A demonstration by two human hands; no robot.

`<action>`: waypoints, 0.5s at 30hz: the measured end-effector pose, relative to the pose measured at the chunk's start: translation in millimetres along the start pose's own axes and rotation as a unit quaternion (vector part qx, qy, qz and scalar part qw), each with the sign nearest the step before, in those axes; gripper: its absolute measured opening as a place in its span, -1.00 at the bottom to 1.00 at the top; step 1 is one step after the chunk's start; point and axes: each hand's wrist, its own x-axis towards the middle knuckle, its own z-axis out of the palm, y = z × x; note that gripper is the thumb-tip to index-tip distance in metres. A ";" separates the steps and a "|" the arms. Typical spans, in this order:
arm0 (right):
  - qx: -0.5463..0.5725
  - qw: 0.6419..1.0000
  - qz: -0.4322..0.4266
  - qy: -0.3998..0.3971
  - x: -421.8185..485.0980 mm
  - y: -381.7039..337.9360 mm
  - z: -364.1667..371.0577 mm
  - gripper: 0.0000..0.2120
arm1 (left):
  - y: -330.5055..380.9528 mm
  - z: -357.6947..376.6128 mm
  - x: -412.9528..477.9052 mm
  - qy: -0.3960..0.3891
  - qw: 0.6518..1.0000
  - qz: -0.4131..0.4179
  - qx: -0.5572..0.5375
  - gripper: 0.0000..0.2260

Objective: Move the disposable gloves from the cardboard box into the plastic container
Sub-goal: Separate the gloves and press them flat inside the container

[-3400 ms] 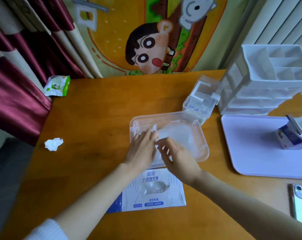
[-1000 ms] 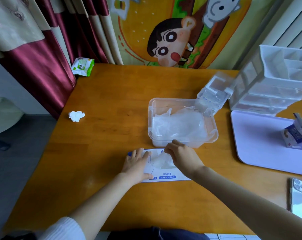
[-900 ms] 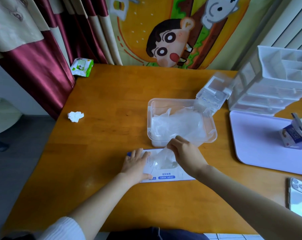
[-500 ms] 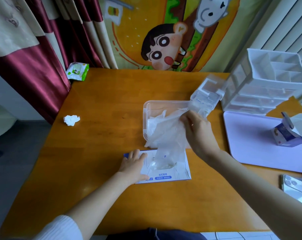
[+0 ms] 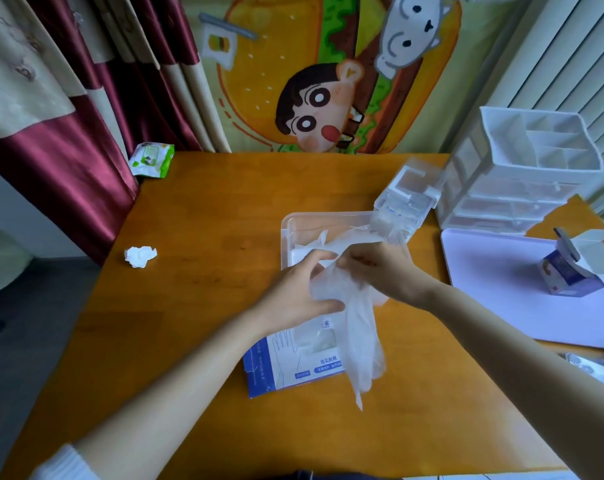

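Nearest, the flat white-and-blue cardboard box (image 5: 286, 365) lies on the wooden table (image 5: 207, 237); its window is too blurred to show whether gloves remain inside. Above it a bunch of thin translucent disposable gloves (image 5: 361, 341) hangs from both hands: the left hand (image 5: 293, 296) pinches it between thumb and curled fingers, the right hand (image 5: 380, 271) grips its top. Beyond, the clear rectangular plastic container (image 5: 288, 230) already holds a pale heap, partly hidden by the hands; this bunch is yet to go in
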 end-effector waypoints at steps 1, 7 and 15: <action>0.042 0.999 0.006 -0.004 -0.3 -2.9 0.0 -0.73 | 1.2 2.2 4.2 0.014 1.000 0.011 -0.006 -0.54; 0.169 0.976 0.062 -0.120 -11.0 19.7 -4.9 -0.47 | -4.9 -2.3 15.8 0.119 0.987 -0.047 -0.099 -0.87; 0.138 0.985 0.079 0.068 7.7 37.1 -8.4 -0.83 | -21.2 -12.9 20.6 0.110 0.971 -0.183 -0.111 -0.71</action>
